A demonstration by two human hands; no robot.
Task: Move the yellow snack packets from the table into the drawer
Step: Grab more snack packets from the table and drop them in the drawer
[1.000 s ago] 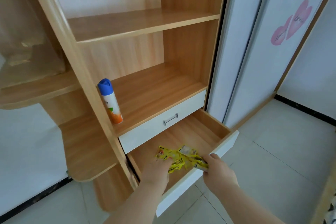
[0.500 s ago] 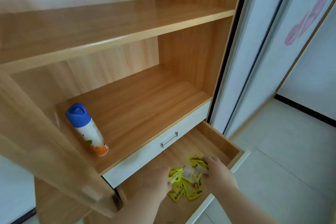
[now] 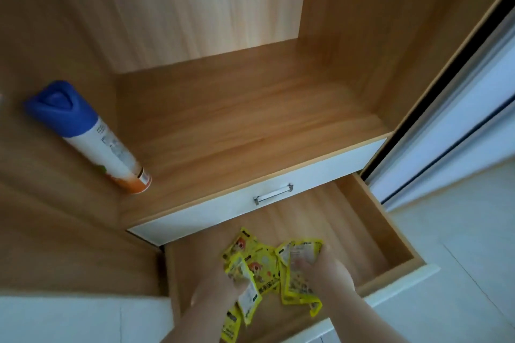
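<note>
Yellow snack packets [image 3: 259, 260] down in the open drawer [image 3: 383, 234]
Left hand [image 3: 216, 291] and right hand [image 3: 330, 273] each pinch some, held low, probably so they spread flat.

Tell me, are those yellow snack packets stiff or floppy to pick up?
Probably floppy: the yellow snack packets bend and splay unevenly where the left hand and right hand grip them. Likely light, since fingers alone hold a bunch. Their film looks smooth, so they may slide over one another in the drawer.

Glossy plastic packets [image 3: 259, 264], smooth wooden drawer [image 3: 348, 231]
</note>
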